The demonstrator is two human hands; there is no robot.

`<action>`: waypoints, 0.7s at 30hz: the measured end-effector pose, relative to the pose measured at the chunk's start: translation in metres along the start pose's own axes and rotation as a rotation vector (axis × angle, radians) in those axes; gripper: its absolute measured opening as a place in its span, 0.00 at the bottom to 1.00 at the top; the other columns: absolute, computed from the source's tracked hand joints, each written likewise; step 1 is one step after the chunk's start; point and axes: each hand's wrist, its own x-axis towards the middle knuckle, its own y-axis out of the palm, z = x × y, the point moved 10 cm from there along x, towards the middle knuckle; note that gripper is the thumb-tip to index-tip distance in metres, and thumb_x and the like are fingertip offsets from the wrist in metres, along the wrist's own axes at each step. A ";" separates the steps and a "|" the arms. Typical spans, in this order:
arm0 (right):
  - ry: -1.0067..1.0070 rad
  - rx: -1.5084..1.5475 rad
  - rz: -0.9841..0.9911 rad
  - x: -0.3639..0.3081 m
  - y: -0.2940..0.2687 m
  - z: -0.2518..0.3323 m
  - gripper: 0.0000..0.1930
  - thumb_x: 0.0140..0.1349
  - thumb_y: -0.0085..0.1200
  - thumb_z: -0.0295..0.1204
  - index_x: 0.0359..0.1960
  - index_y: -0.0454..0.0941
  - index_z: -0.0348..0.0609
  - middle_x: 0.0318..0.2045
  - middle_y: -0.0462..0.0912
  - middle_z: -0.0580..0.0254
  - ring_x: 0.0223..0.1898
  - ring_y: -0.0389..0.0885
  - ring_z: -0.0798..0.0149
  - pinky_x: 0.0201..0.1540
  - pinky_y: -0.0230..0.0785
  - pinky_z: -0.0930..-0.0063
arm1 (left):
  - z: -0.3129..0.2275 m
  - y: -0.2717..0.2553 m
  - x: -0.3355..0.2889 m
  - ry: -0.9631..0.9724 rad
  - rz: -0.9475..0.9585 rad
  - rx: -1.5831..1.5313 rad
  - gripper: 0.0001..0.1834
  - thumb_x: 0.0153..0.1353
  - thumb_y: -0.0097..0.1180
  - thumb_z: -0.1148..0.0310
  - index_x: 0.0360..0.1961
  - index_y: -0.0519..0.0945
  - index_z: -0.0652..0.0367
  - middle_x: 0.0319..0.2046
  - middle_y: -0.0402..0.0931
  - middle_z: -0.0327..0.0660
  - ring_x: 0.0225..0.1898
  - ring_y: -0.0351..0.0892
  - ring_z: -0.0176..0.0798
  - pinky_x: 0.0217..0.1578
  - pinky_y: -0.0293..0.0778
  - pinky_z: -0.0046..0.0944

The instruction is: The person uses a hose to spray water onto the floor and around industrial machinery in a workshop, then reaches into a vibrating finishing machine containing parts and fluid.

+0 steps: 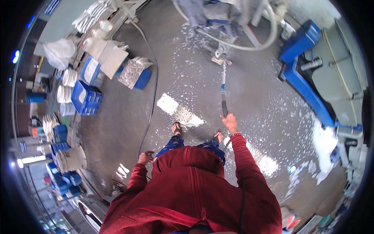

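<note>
My right hand (pixel 230 122) is wrapped round the dark grip of a spray gun (pixel 223 97) with a blue front part, pointing away from me. A white stream (pixel 224 73) leaves its tip and meets the foot of a machine (pixel 220 52) on the wet floor. A thin dark line, like a hose, runs back from below that hand beside my leg. Low at my left side, my left hand (pixel 146 157) has curled fingers; whether anything is in them is hidden. A long dark hose (pixel 154 89) passes along the floor and close by that hand.
White foam (pixel 324 146) and wet patches spread over the grey floor. A blue-framed machine (pixel 307 85) stands at right. On the left are a blue crate (pixel 87 98), a blue bin (pixel 134 73) with pale contents, and stacked white items (pixel 70 78). Grey cloth (pixel 237 13) hangs far ahead.
</note>
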 end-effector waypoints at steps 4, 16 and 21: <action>-0.055 0.020 0.047 0.016 0.077 0.062 0.18 0.48 0.57 0.40 0.30 0.73 0.35 0.26 0.77 0.41 0.34 0.77 0.44 0.34 0.67 0.58 | 0.082 -0.038 0.032 -0.092 -0.029 -0.154 0.14 0.56 0.43 0.71 0.42 0.76 0.52 0.22 0.77 0.41 0.20 0.76 0.33 0.19 0.73 0.31; -0.057 -0.010 -0.158 0.021 0.178 0.285 0.17 0.49 0.55 0.38 0.40 0.73 0.43 0.29 0.78 0.44 0.37 0.76 0.44 0.38 0.68 0.57 | 0.194 -0.185 0.112 -0.227 -0.118 -0.586 0.12 0.57 0.41 0.71 0.40 0.75 0.55 0.19 0.74 0.43 0.16 0.73 0.34 0.14 0.69 0.31; -0.078 0.054 -0.272 0.053 0.192 0.338 0.16 0.50 0.54 0.35 0.37 0.72 0.39 0.25 0.78 0.44 0.32 0.77 0.45 0.34 0.68 0.57 | 0.203 -0.196 0.170 -0.256 -0.172 -0.910 0.12 0.57 0.40 0.74 0.40 0.74 0.58 0.17 0.72 0.42 0.15 0.71 0.32 0.12 0.65 0.30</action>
